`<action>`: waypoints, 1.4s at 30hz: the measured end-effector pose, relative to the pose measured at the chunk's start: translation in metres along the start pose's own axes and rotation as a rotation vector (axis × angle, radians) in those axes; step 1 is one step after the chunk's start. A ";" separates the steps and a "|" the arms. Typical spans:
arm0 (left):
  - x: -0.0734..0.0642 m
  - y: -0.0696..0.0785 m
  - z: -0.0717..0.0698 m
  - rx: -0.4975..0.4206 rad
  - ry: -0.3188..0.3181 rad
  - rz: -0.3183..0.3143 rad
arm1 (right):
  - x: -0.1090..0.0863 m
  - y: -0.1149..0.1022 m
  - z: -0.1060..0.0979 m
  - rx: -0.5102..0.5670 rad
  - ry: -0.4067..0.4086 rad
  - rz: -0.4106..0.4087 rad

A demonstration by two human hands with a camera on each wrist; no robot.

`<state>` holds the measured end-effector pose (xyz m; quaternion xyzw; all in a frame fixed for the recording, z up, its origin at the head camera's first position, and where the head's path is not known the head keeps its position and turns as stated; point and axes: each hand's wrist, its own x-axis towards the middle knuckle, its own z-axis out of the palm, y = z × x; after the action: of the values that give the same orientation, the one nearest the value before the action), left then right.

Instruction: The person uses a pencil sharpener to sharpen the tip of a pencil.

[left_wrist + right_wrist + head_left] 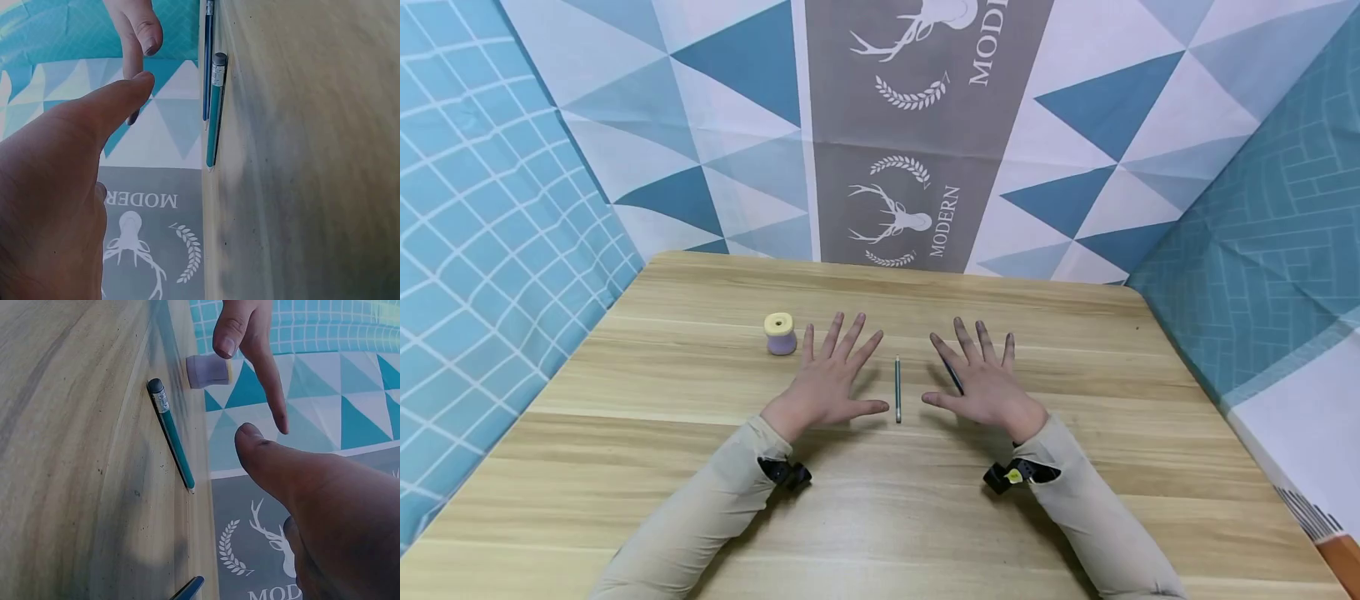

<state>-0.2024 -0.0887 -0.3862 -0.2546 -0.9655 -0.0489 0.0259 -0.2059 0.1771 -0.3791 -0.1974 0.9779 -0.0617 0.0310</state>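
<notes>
My left hand point(826, 385) hovers palm down over the table with fingers spread straight, holding nothing. Opposite it, my right hand point(991, 388) is spread the same way. Between the two thumbs lies a green pencil point(898, 385), its eraser end towards me; the left wrist view shows the metal band on the pencil point(215, 112). A dark blue pencil point(953, 375) lies under the right hand, partly hidden by it. Left of my left hand stands a small spool-shaped thing point(781, 342), lavender below, with a cream top that has a hole; its side point(208, 371) shows in the right wrist view.
The wooden table point(880, 533) fills the space ahead. Patterned cloth point(895, 142) hangs behind its far edge, with blue sheets point(475, 208) at the left and right sides. Each wrist wears a black camera strap point(786, 473).
</notes>
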 end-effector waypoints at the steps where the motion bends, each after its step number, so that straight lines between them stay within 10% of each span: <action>1: 0.000 0.000 0.000 -0.001 -0.001 -0.002 | 0.000 0.000 0.000 -0.004 0.000 0.002; 12: 0.007 -0.016 -0.013 -0.020 0.025 -0.098 | 0.001 -0.008 -0.003 0.013 0.044 -0.049; 30: -0.001 -0.098 -0.024 -0.212 0.208 -0.301 | 0.024 -0.045 0.011 0.008 0.027 -0.059; 42: -0.009 -0.128 -0.008 -0.291 0.103 -0.327 | 0.028 -0.060 0.026 -0.070 0.010 -0.053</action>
<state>-0.2575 -0.2044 -0.3896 -0.0928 -0.9741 -0.2040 0.0299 -0.2066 0.1087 -0.3978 -0.2239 0.9740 -0.0295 0.0177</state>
